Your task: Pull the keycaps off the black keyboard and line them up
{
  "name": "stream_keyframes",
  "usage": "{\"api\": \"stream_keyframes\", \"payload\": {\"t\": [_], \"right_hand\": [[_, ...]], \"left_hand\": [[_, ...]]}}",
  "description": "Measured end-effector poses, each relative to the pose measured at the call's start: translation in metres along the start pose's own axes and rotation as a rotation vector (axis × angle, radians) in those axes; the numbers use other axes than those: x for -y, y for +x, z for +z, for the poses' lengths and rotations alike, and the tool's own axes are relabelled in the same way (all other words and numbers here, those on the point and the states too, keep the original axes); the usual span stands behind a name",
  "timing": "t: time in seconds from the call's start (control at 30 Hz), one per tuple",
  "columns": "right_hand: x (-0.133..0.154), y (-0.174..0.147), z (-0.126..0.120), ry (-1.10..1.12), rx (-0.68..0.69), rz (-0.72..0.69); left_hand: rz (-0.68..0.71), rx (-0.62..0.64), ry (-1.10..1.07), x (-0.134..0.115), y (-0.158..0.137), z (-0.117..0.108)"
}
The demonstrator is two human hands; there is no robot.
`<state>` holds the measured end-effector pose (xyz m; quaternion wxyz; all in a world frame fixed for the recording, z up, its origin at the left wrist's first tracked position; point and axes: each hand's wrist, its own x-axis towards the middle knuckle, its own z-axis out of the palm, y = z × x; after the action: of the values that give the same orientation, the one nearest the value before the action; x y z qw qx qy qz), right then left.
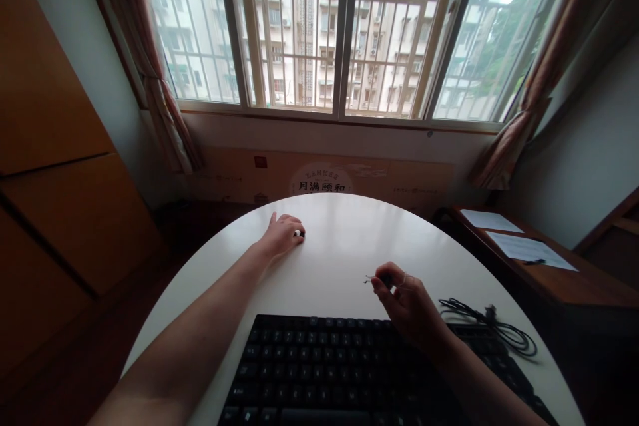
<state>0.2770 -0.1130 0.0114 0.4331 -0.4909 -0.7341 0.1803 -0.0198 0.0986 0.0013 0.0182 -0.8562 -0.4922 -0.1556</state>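
My left hand [281, 234] rests on the far left part of the white round table [329, 266]. Its thumb and fingers close around a small black object [299, 233], mostly hidden, which could be a keycap. My right hand [407, 293] is raised just beyond the black keyboard [319, 363], fingers pinched on a small tool with a dark handle. Thin wire prongs [368, 278] point left from it, like a wire keycap puller. My right forearm crosses over the keyboard's right side and hides some keys.
A coiled black cable [506, 329] lies at the table's right, by the keyboard's far edge. Beyond it, a brown wooden bench [594, 283] holds papers [529, 249] and a pen [534, 261]. A printed cardboard box [379, 173] stands below the window.
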Motion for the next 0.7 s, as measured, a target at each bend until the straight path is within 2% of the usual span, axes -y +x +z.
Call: {"api": "stream_keyframes", "payload": {"t": [0.17,0.7], "right_hand": [[-0.0003,0.0005,-0.0009,-0.005,0.000,0.002],[-0.0016,-0.0013,-0.0007,-0.001,0.005,0.002]], "left_hand": [[-0.064,0.027,0.013,-0.0016,-0.0005,-0.0033],[-0.115,0.112,0.040,-0.0015,-0.0006,-0.0064]]}}
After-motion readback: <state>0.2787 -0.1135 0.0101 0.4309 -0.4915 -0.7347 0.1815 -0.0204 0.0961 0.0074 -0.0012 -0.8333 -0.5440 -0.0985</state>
